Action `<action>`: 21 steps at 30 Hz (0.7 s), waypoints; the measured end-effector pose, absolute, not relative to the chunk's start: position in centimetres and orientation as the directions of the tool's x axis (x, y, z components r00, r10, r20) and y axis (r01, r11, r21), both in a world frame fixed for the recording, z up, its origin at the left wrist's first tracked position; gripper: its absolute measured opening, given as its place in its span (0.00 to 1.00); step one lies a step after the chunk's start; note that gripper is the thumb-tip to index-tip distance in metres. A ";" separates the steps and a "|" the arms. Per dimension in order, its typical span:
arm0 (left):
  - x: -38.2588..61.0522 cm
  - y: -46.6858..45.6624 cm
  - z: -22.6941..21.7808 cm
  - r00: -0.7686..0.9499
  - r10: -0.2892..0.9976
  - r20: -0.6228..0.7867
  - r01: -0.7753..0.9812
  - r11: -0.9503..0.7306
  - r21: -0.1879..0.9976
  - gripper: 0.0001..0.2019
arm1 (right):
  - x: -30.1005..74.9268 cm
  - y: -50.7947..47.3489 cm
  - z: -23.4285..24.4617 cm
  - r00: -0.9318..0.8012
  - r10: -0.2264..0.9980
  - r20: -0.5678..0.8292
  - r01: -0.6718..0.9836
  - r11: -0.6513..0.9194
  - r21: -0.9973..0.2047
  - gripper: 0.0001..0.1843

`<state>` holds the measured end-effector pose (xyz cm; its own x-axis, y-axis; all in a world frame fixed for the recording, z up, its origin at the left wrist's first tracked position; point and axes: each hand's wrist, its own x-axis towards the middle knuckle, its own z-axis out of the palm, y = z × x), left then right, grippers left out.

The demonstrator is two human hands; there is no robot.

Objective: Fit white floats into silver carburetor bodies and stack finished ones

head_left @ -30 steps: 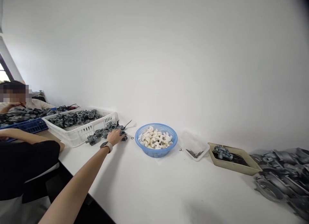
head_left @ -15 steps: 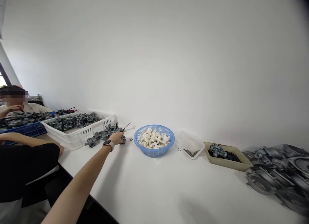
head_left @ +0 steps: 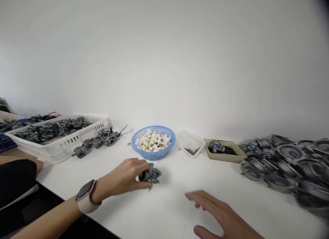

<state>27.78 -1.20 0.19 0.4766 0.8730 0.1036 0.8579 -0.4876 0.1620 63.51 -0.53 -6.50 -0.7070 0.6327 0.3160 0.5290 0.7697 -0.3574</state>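
Note:
My left hand (head_left: pixel 130 176), with a watch on its wrist, is closed around a grey metal carburetor (head_left: pixel 153 174) just over the white table. Fingers and thumb hide its left part. To the right, my right hand (head_left: pixel 216 215) hangs above the table with its fingers apart and nothing in it. Behind the left hand stands a blue round basket (head_left: pixel 153 156) of white curved plastic pieces (head_left: pixel 153 141). Several more carburetors (head_left: pixel 99 141) lie loose at the left, in front of a white crate.
The white crate (head_left: pixel 61 149) holds many carburetors. A clear tray with thin metal pins (head_left: pixel 192 151) and a beige tray (head_left: pixel 226 158) with a carburetor stand by the wall. Grey metal housings (head_left: pixel 285 170) are heaped at the right. A co-worker's dark sleeve (head_left: pixel 17 180) is at the left.
My left hand has come back from the loose carburetors at the left to the table's middle, bringing one along. My right hand has entered at the lower right. The view has swung right.

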 end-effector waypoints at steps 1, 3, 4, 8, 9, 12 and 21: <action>29.6 -1.8 0.2 0.522 0.837 0.167 0.792 -0.548 0.269 0.19 | 62.9 -0.6 -6.4 -0.678 0.679 0.282 0.558 0.724 -0.406 0.43; 32.7 -2.2 -0.2 0.456 0.851 0.262 0.646 -0.518 0.560 0.18 | 61.9 -0.5 -6.4 -0.653 0.699 0.293 0.565 0.707 -0.425 0.57; 34.1 -2.1 -0.7 0.406 0.880 0.247 0.518 -0.444 0.731 0.18 | 61.6 -0.4 -6.5 -0.658 0.672 0.339 0.554 0.737 -0.387 0.62; 37.9 -0.4 -4.0 0.462 0.886 -0.036 -0.036 0.059 0.998 0.22 | 61.6 0.0 -7.0 -0.664 0.494 0.560 0.491 0.854 -0.171 0.54; 38.6 0.1 -5.0 0.490 0.869 -0.071 -0.075 0.123 0.990 0.22 | 61.8 0.0 -7.2 -0.654 0.486 0.580 0.485 0.857 -0.172 0.50; 39.8 1.4 -7.6 0.549 0.823 -0.145 -0.037 0.197 0.980 0.24 | 62.7 0.1 -8.1 -0.626 0.581 0.520 0.510 0.809 -0.291 0.41; 38.6 4.8 -9.9 0.556 0.789 -0.262 0.336 0.076 0.939 0.37 | 63.4 2.2 -12.0 -0.501 0.864 0.039 0.680 0.422 -0.600 0.36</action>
